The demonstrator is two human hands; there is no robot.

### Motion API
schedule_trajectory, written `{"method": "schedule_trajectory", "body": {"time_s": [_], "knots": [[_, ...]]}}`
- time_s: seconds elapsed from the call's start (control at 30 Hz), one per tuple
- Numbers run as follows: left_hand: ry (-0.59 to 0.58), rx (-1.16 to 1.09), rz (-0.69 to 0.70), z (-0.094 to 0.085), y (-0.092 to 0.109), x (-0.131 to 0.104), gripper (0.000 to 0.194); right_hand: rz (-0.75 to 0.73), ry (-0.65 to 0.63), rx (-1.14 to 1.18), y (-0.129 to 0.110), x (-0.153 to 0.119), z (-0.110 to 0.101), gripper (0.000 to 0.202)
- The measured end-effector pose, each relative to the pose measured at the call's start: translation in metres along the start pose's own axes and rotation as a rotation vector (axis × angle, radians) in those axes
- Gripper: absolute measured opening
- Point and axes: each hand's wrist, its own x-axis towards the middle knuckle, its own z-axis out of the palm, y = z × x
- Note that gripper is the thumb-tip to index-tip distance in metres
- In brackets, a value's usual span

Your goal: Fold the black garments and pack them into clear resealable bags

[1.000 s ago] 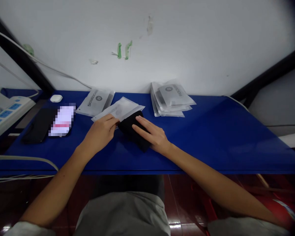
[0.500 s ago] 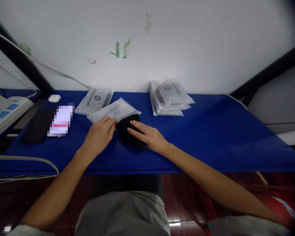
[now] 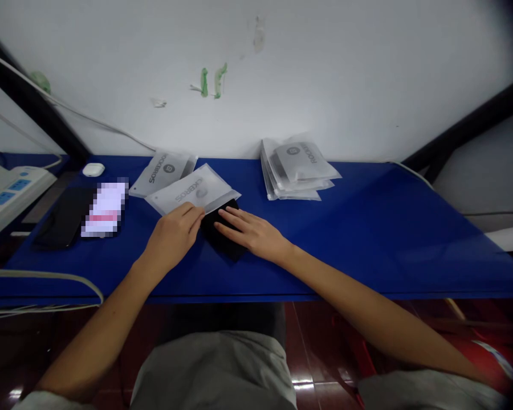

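Observation:
A folded black cloth lies flat on the blue table, its far edge under the near, open edge of a frosted plastic bag with grey lettering. My left hand pinches that edge of the bag at the cloth's left corner, fingers closed. From the right, my right hand holds the cloth, its fingers stretched over the top. The thumb of this hand is hidden.
Another printed bag lies behind, and a stack of filled bags stands by the wall. To the left are two phones, a white earbud case, a power strip and cables. The table's front edge runs below my hands.
My right hand and the black cloth have shifted slightly left. The cloth's far corner, on top of the bag before, is now covered by the bag's edge. My left hand has barely moved.

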Motion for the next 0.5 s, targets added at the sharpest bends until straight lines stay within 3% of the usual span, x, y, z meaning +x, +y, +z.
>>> {"method": "schedule_trajectory", "body": {"time_s": [0.27,0.5], "knots": [[-0.013,-0.003,0.024,0.005,-0.002,-0.002,0.025,0.066,0.058,-0.012,-0.001,0.013,0.011,0.038],[0.061,-0.074,0.02,0.004,-0.002,0.0,0.022,0.045,0.088,-0.038,-0.005,0.016,0.013,0.036]]}}
